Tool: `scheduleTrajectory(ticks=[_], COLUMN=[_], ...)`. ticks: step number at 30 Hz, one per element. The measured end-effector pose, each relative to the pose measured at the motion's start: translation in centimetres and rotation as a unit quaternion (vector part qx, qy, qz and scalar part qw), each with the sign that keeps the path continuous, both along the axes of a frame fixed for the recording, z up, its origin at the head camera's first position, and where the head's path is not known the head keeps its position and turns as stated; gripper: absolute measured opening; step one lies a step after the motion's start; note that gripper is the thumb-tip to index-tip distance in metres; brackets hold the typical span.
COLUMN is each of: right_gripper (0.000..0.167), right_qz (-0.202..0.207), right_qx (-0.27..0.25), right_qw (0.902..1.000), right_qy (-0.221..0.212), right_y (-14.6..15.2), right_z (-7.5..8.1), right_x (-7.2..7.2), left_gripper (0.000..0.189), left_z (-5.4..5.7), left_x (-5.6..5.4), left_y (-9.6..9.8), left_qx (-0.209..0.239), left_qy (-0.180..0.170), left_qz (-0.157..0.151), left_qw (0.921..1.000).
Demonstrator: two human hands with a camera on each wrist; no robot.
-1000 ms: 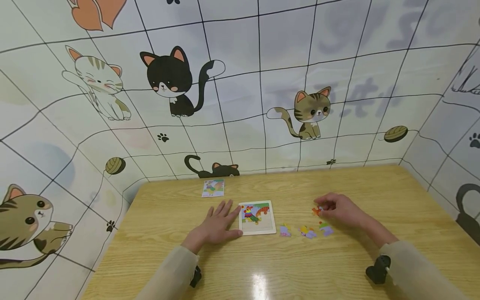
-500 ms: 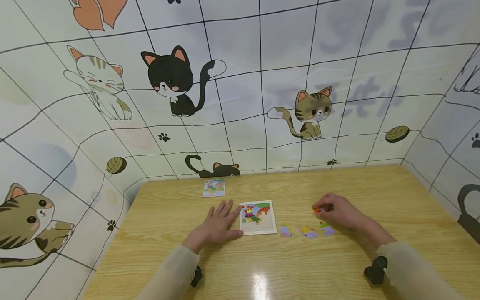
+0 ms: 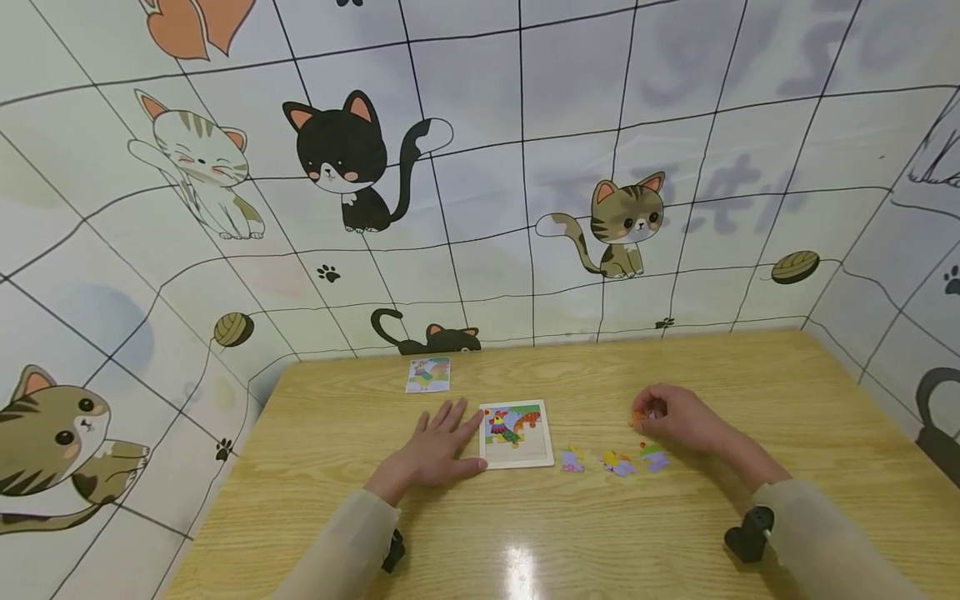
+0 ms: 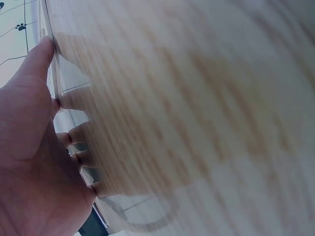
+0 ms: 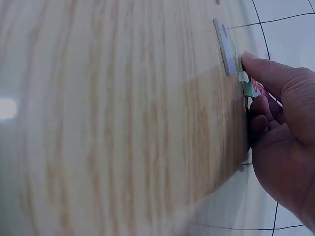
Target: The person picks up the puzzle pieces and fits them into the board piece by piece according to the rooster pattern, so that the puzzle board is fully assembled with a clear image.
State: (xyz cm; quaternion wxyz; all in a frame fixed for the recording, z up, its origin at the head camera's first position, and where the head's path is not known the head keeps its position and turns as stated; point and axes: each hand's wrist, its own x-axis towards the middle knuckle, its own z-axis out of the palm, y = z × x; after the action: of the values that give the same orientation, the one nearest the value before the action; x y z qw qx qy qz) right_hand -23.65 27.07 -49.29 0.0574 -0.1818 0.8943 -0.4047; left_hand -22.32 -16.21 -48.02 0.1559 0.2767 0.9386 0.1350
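Note:
My left hand (image 3: 438, 450) lies flat on the table with fingers spread. Its thumb and index fingertip rest at the left edge of a white puzzle tray (image 3: 550, 450). Inside the tray, the upper part shows a joined rooster picture (image 3: 506, 425), with bare wood below. Right of the tray, my right hand (image 3: 682, 421) pinches an orange puzzle piece (image 3: 641, 417) between thumb and fingers, partly hidden by them. In the right wrist view that puzzle piece (image 5: 257, 88) shows green and red close over the table.
Nearer me lie a lavender puzzle piece (image 3: 572, 460), a yellow and lavender puzzle piece (image 3: 617, 463) and a green and lavender puzzle piece (image 3: 654, 457). A rooster picture card (image 3: 428, 375) lies at the back left. Cat-printed cloth walls (image 3: 480, 208) enclose the table (image 3: 360, 375).
My right fingers have closed further over the orange piece, so less of it shows. That hand shifted slightly left, then back right. My left hand has stayed in place.

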Motion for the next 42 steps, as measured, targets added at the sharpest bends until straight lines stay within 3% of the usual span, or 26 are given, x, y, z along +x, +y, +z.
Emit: scheduleTrajectory(ticks=[9,15,24,33,42], right_gripper=[0.010,0.009,0.009,0.009,0.010], right_qz=[0.027,0.049,0.076,0.086,0.091], right_qx=[-0.025,-0.038,-0.029,-0.066,-0.062], right_qw=[0.9993,0.9977,0.9965,0.9940,0.9937], right_qy=[-0.009,-0.027,-0.017,-0.016,-0.024], right_y=[-0.8,-3.5,-7.4,-10.4,-12.7], right_z=[0.0,0.3,0.7,1.3,1.2], right_x=[-0.5,-0.8,-1.3,-1.7,-1.9], left_gripper=[0.081,0.081,0.080,0.080,0.080], left_z=[0.2,0.5,-0.1,-0.1,0.0], left_x=[0.1,0.1,-0.1,0.0,0.0], left_y=[-0.1,-0.1,-0.1,0.0,0.1], left_qx=[-0.011,-0.010,-0.012,-0.006,-0.014], left_qy=[0.002,0.003,0.007,0.004,0.004], left_qz=[-0.003,-0.002,-0.002,0.002,0.002], left_qw=[0.9999,0.9999,0.9999,1.0000,0.9999])
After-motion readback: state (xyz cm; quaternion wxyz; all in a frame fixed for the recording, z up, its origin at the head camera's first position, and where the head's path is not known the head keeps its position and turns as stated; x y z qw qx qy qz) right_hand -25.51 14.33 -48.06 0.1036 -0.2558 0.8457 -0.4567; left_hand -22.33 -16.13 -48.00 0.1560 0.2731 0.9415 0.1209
